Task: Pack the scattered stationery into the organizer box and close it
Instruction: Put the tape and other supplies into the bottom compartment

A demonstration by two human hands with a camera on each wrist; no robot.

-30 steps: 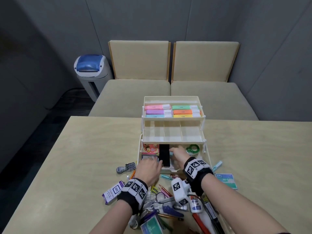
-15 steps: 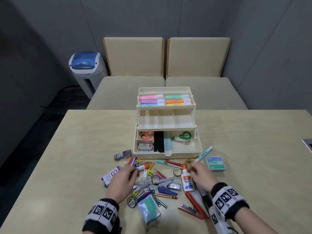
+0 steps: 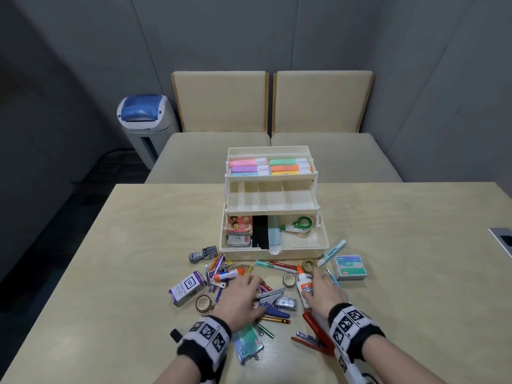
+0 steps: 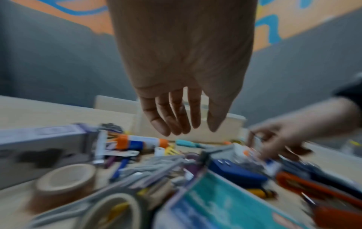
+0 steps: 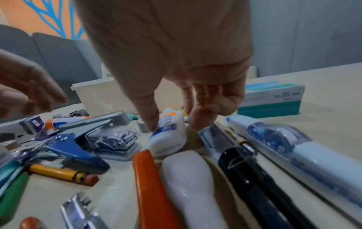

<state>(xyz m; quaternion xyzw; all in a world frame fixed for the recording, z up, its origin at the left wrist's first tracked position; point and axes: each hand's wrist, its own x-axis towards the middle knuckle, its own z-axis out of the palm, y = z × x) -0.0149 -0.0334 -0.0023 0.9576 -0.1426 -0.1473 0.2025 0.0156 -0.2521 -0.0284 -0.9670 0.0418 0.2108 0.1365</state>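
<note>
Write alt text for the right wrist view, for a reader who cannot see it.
The right hand reaches down over a cluttered table, thumb tip touching a small white glue bottle lying among stationery. Around it lie a blue and grey hole punch, an orange-handled tool, pens and a correction tape roller. Behind stand the cream organizer box and a teal staple box.

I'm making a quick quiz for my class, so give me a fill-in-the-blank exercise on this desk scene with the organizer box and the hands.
1. The highlighters lie in the ____ tray of the organizer box.
2. The right hand has its fingertips on the white ____ bottle.
3. The green tape dispenser lies in the ____ compartment of the box.
4. The left hand hovers over the pile with its fingers ____, holding nothing.

Missing words: top; glue; bottom; open
</note>
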